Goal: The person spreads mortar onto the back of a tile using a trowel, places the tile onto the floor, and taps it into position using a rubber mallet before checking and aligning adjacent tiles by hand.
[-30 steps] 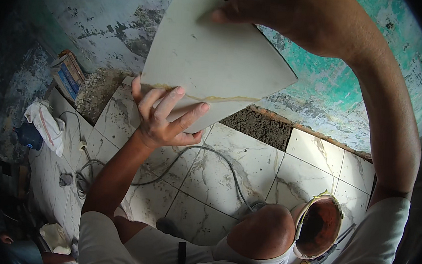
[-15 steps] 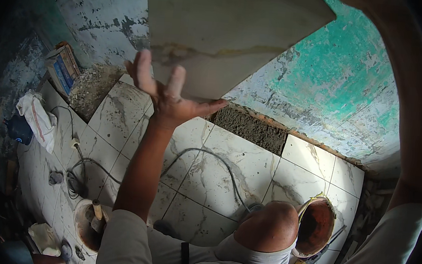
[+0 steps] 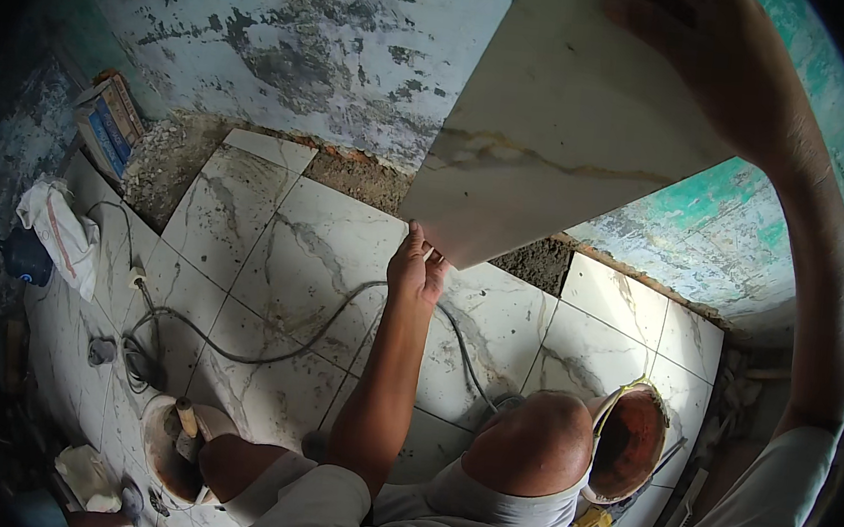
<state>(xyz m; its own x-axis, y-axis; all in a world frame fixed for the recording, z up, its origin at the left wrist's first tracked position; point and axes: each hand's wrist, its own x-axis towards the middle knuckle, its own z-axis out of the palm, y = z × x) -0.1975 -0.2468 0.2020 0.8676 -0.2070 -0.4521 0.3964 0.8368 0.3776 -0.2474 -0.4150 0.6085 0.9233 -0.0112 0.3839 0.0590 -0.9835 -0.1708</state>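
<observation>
A cut marble-look tile (image 3: pixel 564 135) with a brown vein is held up in front of the wall, slanting down to a narrow lower end. My left hand (image 3: pixel 420 268) pinches that lower end, thumb on the near face and fingers curled behind the edge. My right hand (image 3: pixel 720 64) grips the tile high up near the top of the view; some of its fingers are in shadow. Below the tile, a strip of wet grey mortar (image 3: pixel 539 265) shows between the laid floor tiles (image 3: pixel 332 256) and the wall, partly hidden by the tile.
A grey cable (image 3: pixel 263 358) winds across the floor. At lower left a bucket (image 3: pixel 160 446) holds a wooden-handled tool (image 3: pixel 188 419). By my knee stands a reddish bucket (image 3: pixel 632 443), with a yellow tool (image 3: pixel 588 525) beside it. Boxes (image 3: pixel 111 121) lean near rubble (image 3: pixel 162 165); a white sack (image 3: pixel 58 232) lies left.
My left hand has gone from spread fingers beside the tile to gripping its lower end. The tile has shifted right and lower in view, and my right hand has come further into sight.
</observation>
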